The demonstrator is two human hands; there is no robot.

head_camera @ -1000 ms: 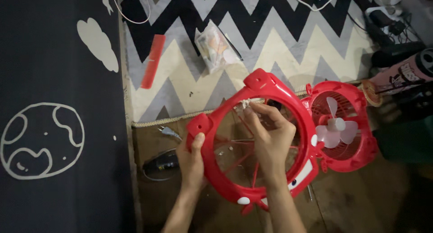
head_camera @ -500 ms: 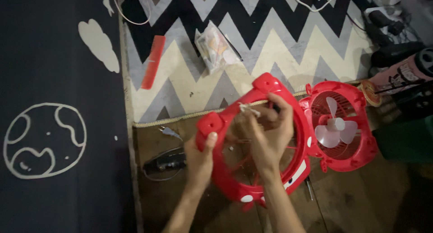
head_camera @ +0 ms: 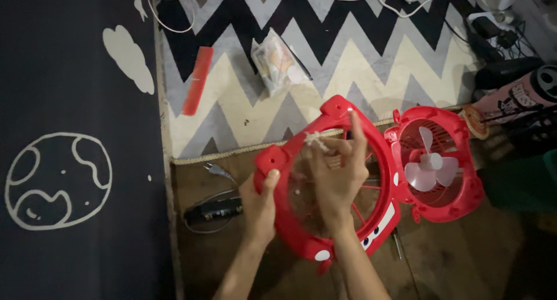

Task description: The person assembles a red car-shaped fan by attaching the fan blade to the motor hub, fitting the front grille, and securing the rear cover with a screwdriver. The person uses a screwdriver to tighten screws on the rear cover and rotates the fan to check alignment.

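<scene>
Two hands work on a red fan grille at lower centre of the frame. The left hand clamps its left rim, thumb on top. The right hand pinches a small pale scrap at the upper rim. Right of it lies the red fan body.

The right hand covers the middle of the red fan grille, so its hub and most spokes are hidden; whatever small pale scrap the fingertips pinch is too blurred to identify. Both forearms are cut off by the bottom edge. The clear packet on the zigzag rug holds contents too small to tell. Cables run off the top edge.
</scene>
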